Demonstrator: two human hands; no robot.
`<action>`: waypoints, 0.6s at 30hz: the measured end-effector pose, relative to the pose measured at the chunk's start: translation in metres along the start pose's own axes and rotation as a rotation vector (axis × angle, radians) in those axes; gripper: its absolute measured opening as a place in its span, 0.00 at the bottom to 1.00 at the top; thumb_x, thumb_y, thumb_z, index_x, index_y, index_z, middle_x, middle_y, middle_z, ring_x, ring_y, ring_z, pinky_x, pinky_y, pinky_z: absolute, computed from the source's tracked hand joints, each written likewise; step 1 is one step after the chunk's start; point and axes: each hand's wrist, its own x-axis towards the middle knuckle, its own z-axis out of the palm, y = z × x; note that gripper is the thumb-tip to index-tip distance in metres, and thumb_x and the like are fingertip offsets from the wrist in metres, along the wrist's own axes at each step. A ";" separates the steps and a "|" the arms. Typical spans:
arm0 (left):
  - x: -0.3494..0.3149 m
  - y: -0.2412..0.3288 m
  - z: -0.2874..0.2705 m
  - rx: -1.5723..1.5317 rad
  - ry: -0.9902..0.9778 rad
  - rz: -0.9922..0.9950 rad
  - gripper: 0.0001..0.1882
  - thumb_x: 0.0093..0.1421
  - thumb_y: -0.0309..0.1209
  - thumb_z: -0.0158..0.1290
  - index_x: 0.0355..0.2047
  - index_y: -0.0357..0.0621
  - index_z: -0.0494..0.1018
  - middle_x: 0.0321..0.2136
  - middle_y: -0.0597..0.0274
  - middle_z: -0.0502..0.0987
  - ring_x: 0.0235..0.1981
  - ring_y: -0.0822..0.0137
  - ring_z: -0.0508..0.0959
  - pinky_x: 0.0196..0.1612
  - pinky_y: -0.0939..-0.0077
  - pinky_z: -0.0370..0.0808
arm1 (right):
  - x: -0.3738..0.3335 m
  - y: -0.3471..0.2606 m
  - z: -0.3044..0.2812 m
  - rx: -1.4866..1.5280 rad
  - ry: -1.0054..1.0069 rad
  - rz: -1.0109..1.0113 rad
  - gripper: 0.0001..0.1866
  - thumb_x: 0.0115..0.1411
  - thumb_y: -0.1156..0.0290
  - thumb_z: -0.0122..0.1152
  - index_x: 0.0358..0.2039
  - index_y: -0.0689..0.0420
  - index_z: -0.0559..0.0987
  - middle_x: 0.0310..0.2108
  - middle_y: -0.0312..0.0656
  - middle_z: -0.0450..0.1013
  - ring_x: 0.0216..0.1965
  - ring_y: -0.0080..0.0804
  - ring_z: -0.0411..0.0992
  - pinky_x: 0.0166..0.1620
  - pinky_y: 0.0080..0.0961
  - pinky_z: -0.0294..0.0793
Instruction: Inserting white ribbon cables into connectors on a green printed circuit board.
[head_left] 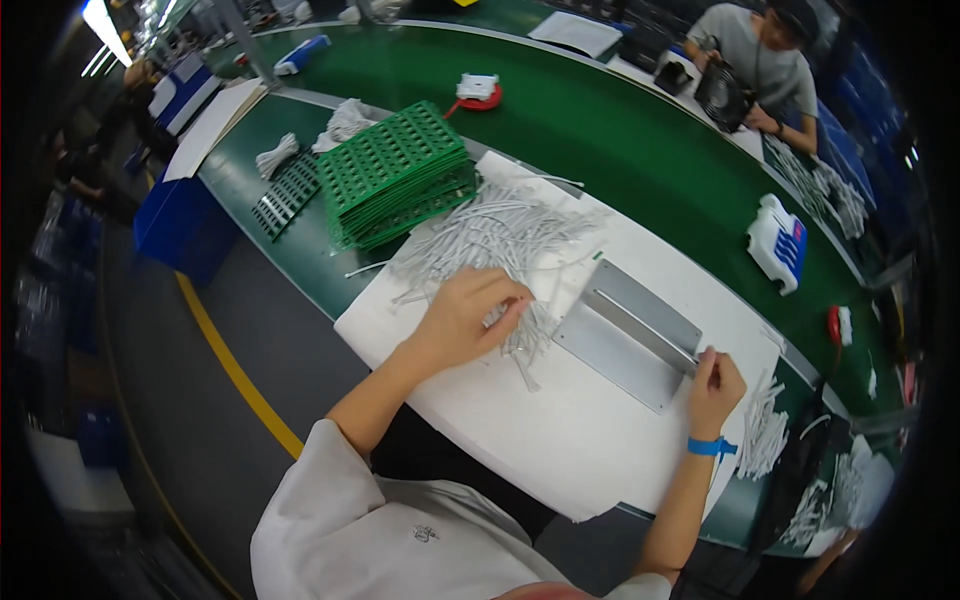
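My left hand (468, 314) is over the near edge of a loose pile of thin white wires (500, 232), its fingers curled toward the thumb. Whether a wire is pinched between those fingertips is too small to tell. At the right end of a grey metal fixture (622, 345) with a raised ridge, my right hand (716, 388) is closed in a pinch. What it grips, if anything, is hidden by the fingers. A blue band (710, 447) circles my right wrist. The fixture lies on a white sheet (520, 445) covering the worktop.
A stack of green perforated boards (395, 170) stands beyond the wires, with wire bundles (278, 156) beside it. More wires (765, 430) lie right of my right hand. A green conveyor belt (600, 125) runs behind, carrying white-and-blue casings (777, 245). A co-worker (770, 70) handles a black part across it.
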 end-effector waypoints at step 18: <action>0.079 -0.109 -0.197 0.553 -0.191 -0.196 0.65 0.39 0.58 0.74 0.72 0.45 0.55 0.60 0.34 0.69 0.61 0.40 0.71 0.65 0.54 0.69 | -0.004 0.028 -0.006 0.142 -0.295 0.093 0.23 0.74 0.63 0.47 0.29 0.69 0.79 0.18 0.46 0.68 0.20 0.32 0.62 0.27 0.33 0.61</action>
